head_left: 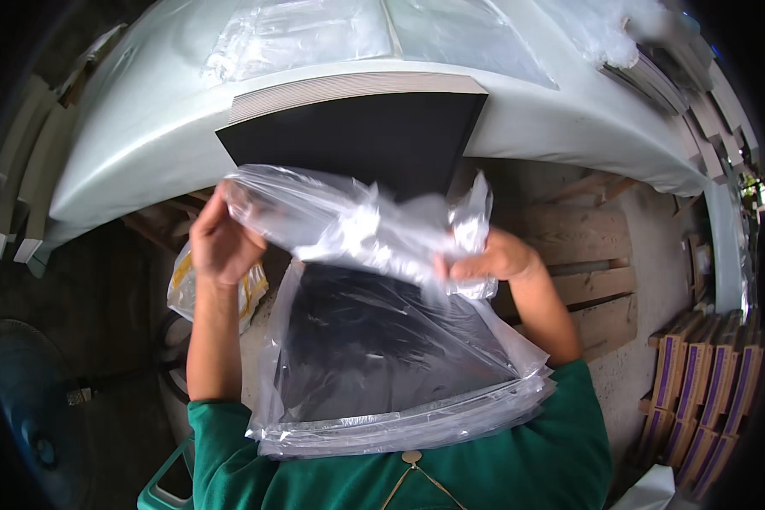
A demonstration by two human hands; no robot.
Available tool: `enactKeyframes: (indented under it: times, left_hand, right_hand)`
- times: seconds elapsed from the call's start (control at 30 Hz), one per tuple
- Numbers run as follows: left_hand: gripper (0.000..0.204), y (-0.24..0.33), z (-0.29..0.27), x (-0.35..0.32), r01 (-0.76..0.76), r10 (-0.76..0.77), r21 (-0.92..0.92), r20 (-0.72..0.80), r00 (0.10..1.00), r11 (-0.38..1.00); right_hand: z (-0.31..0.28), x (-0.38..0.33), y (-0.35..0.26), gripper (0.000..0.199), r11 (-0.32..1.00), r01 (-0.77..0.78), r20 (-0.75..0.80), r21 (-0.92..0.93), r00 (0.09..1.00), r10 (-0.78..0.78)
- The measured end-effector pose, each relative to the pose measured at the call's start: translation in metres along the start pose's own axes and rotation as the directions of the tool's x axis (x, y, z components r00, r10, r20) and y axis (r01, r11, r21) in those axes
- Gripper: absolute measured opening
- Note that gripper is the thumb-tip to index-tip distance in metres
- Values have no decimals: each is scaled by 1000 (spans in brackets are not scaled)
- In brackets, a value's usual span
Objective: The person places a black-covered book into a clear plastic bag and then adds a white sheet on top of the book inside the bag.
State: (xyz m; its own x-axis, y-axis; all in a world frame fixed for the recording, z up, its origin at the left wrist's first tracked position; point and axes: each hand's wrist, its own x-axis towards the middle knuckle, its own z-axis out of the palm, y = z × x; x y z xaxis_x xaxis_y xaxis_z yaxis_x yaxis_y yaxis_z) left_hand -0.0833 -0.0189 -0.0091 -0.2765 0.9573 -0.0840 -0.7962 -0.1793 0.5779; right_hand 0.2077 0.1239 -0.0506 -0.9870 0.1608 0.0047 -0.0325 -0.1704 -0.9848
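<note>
My left hand (pixel 227 242), raised at the left, pinches one end of a clear plastic bag (pixel 314 208). Bunched plastic at the bag's other end is in the grip of my right hand (pixel 495 257), and the middle of the bag is blurred by motion. Below both hands, on my lap, lies a pile of clear plastic bags (pixel 399 429) over something flat and dark (pixel 374 348). Just beyond the held bag, a stack of black sheets or panels (pixel 357 127) with pale edges leans on the table edge; the bag hides its lower part.
A table under a pale cover (pixel 144 144) curves across the far side, with more clear plastic (pixel 306 38) on it. Pale panels stand at left (pixel 38 178) and right. A wooden pallet (pixel 586 238), stacked boxes (pixel 697 399), a fan (pixel 38 408) and a plastic sack (pixel 183 285) surround me.
</note>
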Motion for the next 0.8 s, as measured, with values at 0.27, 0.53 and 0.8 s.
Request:
enactKeyframes:
  times: [0.27,0.53,0.8]
  left_hand:
    - [39,-3,-54,-29,121,-219,263,387,895,957]
    - [53,38,21,22,-428,508,898,415,755,-96]
    - [13,44,22,-71,-481,-12,807,515,857,343]
  right_hand:
    - [20,21,-19,40,933,350,-795,77,586,-155]
    - [-3,55,-71,49,257,-478,-431,-840,298,-852]
    - [51,-22,-47,17,113,-226,-182,-968,313,-932]
